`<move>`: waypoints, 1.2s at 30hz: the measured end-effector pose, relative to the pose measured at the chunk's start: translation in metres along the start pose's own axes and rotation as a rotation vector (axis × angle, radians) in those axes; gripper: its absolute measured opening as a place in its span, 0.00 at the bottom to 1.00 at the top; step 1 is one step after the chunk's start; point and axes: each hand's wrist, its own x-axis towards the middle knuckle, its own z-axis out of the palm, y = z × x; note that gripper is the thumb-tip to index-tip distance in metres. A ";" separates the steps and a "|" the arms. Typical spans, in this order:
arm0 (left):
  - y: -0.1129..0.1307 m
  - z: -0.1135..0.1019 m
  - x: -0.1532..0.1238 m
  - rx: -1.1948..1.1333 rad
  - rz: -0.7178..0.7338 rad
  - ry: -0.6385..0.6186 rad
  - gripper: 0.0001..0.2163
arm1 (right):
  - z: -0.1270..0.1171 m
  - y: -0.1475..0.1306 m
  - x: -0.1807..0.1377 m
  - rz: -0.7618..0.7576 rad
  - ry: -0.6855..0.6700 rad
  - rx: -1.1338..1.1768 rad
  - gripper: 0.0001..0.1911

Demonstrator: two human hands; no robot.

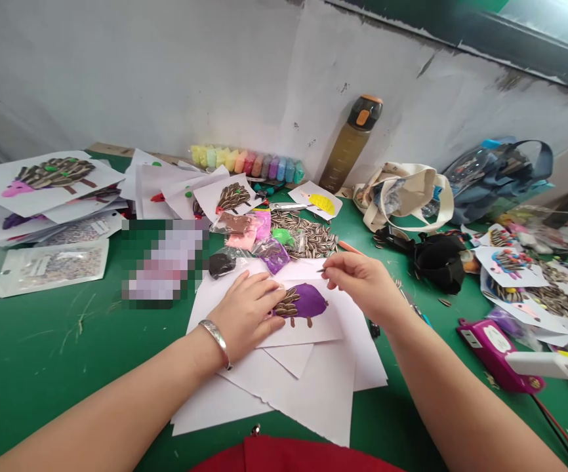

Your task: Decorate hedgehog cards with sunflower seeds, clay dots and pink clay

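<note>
My left hand (pixel 250 311), with a silver bangle at the wrist, lies flat on a white sheet, fingers spread. The sheet carries a hedgehog picture (pixel 308 303) with a purple clay body and small brown legs. Sunflower seeds (pixel 286 305) cover the body's left part; my fingers hide the head. My right hand (pixel 355 278) is above the sheet's upper right, thumb and fingers pinching a small dark-tipped sunflower seed (pixel 321 270). Behind the sheet lies a loose pile of sunflower seeds (pixel 308 235), beside bags of purple clay (pixel 273 254) and black clay (pixel 222 263).
Finished hedgehog pictures (pixel 58 172) are stacked at left, near a bead packet (pixel 52 267). A water bottle (pixel 347 147) leans against the wall by a row of coloured clay packs (pixel 247 164). At right are a canvas bag (pixel 402 193), a black pouch (pixel 439 262) and a magenta power strip (pixel 498 354).
</note>
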 end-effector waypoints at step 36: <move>0.000 0.000 0.000 -0.003 0.003 -0.001 0.16 | 0.033 0.024 -0.022 -0.383 -0.028 -0.249 0.12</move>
